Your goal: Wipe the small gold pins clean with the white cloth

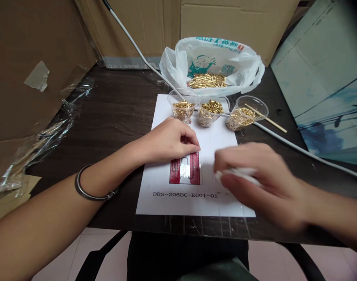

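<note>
Standing beyond the left hand (175,138) are 3 cups (207,114).

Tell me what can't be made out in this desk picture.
In the head view:
White item in the right hand: blurred, partly covered by that hand.
Upper part of the red-and-silver panel: hidden by the left hand.
Gold pieces in the bag: too small to count.
Right forearm: cut off by the right edge.

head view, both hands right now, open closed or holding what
Left hand: curled at the top of the flat red-and-white rectangle; whether it grips anything cannot be told.
Right hand: closed around a blurred, soft-looking white bundle.
</note>
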Available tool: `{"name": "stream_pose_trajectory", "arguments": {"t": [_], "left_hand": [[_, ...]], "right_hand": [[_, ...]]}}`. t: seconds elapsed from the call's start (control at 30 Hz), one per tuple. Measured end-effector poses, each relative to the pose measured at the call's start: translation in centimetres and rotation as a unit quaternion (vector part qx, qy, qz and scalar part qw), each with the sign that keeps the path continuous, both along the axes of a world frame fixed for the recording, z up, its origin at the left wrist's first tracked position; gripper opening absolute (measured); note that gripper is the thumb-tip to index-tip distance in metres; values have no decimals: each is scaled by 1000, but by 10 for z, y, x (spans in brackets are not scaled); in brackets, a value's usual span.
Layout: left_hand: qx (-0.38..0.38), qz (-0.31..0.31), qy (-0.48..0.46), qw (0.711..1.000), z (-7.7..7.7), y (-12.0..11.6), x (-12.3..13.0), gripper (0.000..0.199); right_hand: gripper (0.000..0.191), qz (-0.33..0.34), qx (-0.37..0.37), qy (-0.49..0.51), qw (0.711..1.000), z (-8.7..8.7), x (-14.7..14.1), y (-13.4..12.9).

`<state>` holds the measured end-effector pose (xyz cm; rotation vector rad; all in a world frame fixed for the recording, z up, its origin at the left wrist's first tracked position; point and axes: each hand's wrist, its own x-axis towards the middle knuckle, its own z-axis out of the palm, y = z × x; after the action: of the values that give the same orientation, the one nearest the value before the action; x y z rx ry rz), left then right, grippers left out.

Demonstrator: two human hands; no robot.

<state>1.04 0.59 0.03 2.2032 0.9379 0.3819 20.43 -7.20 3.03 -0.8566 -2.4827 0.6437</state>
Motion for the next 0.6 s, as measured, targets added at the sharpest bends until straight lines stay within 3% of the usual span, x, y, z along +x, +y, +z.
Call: {"name": "stream_pose_trajectory", "arguments": {"t": [0.23, 0.6], "left_hand": [[10, -33, 7, 999, 0, 4, -2, 12], [4, -28, 7, 1000, -1, 5, 0, 12]], "right_hand": [[17, -46, 16, -67, 997, -39, 3, 59], [17, 23, 19, -58, 998, -48, 12, 68]]}}
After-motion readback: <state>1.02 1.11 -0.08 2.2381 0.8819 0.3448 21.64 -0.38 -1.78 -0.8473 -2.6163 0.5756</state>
